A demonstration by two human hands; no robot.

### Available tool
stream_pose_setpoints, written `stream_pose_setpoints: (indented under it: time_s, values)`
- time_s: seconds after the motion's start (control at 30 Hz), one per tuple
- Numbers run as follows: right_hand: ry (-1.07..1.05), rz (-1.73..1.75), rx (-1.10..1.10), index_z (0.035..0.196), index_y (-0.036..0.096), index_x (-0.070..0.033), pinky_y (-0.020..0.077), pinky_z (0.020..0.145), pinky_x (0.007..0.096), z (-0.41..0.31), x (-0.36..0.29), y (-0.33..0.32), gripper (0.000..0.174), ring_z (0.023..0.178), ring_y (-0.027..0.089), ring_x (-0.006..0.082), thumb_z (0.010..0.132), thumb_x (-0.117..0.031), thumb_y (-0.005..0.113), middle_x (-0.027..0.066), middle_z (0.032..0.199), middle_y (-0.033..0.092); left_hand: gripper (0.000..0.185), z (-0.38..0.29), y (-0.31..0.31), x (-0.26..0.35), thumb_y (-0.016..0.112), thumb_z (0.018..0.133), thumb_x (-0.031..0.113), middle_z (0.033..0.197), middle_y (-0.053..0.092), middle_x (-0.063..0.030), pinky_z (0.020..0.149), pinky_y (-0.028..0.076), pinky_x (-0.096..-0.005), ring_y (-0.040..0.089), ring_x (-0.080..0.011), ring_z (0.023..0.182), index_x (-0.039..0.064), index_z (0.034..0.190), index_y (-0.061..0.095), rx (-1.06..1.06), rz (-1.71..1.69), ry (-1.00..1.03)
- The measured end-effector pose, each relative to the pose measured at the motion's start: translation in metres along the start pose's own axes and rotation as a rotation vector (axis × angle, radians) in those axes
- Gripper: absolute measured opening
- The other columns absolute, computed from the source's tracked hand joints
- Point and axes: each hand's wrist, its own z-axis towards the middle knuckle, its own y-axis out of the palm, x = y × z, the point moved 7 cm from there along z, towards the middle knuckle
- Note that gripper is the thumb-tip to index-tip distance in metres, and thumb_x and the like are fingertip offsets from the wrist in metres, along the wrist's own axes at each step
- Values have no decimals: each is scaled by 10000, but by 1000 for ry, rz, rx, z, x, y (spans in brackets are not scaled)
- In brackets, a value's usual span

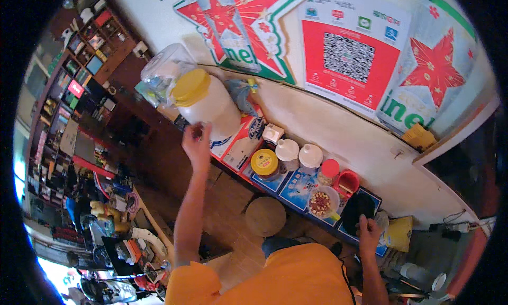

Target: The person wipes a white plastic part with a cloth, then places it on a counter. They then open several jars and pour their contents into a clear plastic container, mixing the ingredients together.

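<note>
My left hand [197, 148] is raised beside a large white plastic jar [212, 106] with a yellow lid. Its fingers are curled around a dark reddish spot, too small to make out. Low on the right, my right hand [369, 233] is closed at the edge of a limp black bag or cloth [356, 211]. Near that lies a clear tub of mixed nuts or dried pieces [320, 203]. A red cup [347, 182] and a red-lidded jar [329, 170] stand beyond the tub. Further left are two white-topped bottles [287, 149] and a yellow-lidded jar [265, 163].
Printed cartons [299, 190] form a narrow shelf along the wall. A round stool [265, 216] stands in front. A yellow container [398, 233] is at the right end. Posters, one with a printed code [348, 57], cover the wall. A cluttered counter [154, 217] runs along the left.
</note>
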Motion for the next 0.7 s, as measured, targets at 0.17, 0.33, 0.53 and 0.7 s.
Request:
stream_pose_setpoints:
  time_s: [0.17, 0.33, 0.53, 0.7]
  values:
    - [-325, 14, -141, 928, 696, 15, 471, 621, 285, 17, -73, 82, 244, 659, 597, 115, 967, -225, 718, 50, 738, 667, 552, 93, -26, -35, 763, 929, 414, 1157, 667, -53, 943, 477, -358, 609, -163, 1050, 4, 1277, 635, 54, -333, -284]
    - [-689, -232, -458, 1079, 691, 6, 561, 721, 369, 27, -198, 170, 254, 809, 727, 281, 909, -171, 758, 199, 945, 728, 556, 115, -4, -67, 726, 904, 485, 1362, 568, -36, 1073, 349, -552, 473, -255, 1296, 158, 1336, 605, -118, -499, -728]
    - [-918, -232, -606, 1241, 640, -8, 584, 787, 371, 46, -296, 278, 408, 887, 729, 284, 900, -184, 779, 174, 1035, 719, 539, 112, 1, -101, 744, 874, 355, 1427, 548, -47, 1081, 370, -668, 454, -289, 1331, 184, 1365, 601, -236, -645, -884]
    - [-619, -149, -761, 1360, 608, -46, 571, 873, 341, 66, -296, 353, 479, 1003, 677, 201, 928, -183, 763, 111, 1186, 702, 411, 101, 22, -116, 675, 889, 343, 1361, 585, -106, 964, 460, -623, 508, -276, 1232, 171, 1263, 668, -341, -611, -781]
